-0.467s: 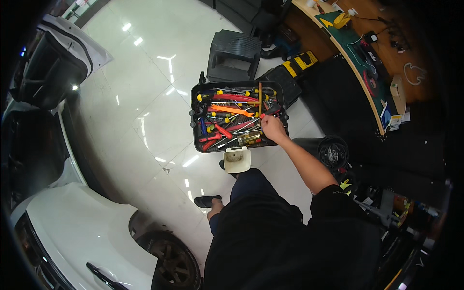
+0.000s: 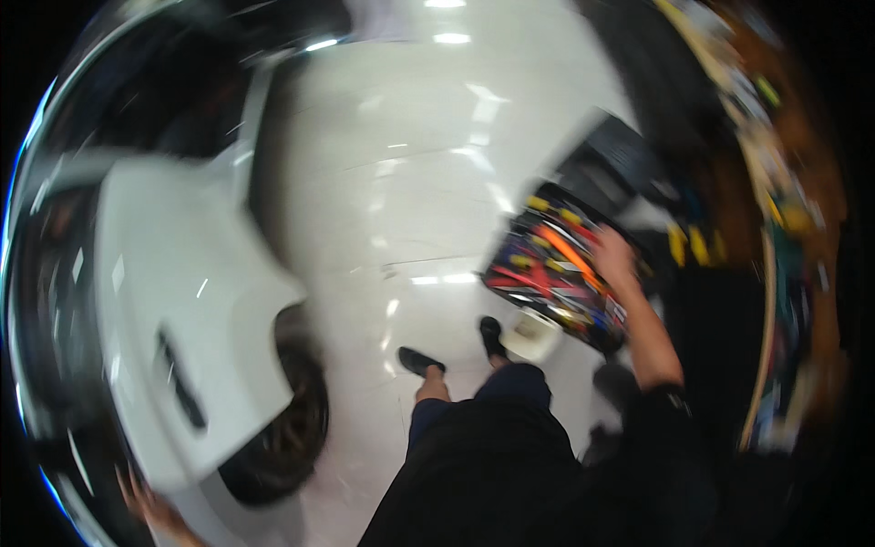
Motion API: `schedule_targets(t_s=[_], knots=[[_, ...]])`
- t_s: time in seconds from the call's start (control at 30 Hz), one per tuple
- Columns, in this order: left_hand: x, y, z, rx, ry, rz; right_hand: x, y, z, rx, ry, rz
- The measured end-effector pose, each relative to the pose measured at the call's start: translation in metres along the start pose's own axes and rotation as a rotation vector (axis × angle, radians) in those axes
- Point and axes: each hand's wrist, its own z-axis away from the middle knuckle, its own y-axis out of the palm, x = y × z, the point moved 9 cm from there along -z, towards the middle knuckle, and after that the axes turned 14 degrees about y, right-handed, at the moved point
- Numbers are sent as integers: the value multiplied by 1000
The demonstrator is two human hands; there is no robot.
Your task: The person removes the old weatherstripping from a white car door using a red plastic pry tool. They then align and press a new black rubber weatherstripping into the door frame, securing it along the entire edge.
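My right hand [image 2: 615,255] is over the right side of a black tool tray [image 2: 492,282]. Motion blurs its fingers, so I cannot tell whether it grips anything. Many hand tools lie jumbled in the tray, among them an orange flat tool [image 2: 567,248] beside the hand and several with yellow or red handles. A cream-coloured bin [image 2: 531,335] hangs at, or stands against, the tray's near side. At the lower left, my left hand [image 2: 149,504] reaches out with fingers spread, close to a white car [image 2: 187,273]. Whether it touches the car is unclear.
The car's front wheel [image 2: 296,428] is to the left of my feet. A dark grey plastic piece [image 2: 606,164] sits beyond the tray. Along the right runs a workbench edge [image 2: 770,328] with blurred items. Glossy pale floor tiles [image 2: 392,219] lie between car and tray.
The view has swung left, so the tray now appears farther right and tilted. More of the car shows, and my left hand has come into view. My right hand stays over the tray.
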Motion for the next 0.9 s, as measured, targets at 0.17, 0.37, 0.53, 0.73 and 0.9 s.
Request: schedule_targets(t_s=[0.17,0.37,0.53,0.73,0.9], knots=[[-100,-12,-61,-75,-56,-245,36,-59,21,-226,-51,-753],[-115,-22,-70,-234,47,-386,411,-57,116,819,-229,-1263],[-116,-20,-68,-323,153,-421,668,-140,331,1897,-499,-879],[-112,-18,-65,-480,208,-390,811,-150,393,2040,-637,-693],[-97,-4,-54,-550,158,-358,842,-138,407,2058,-568,-636]])
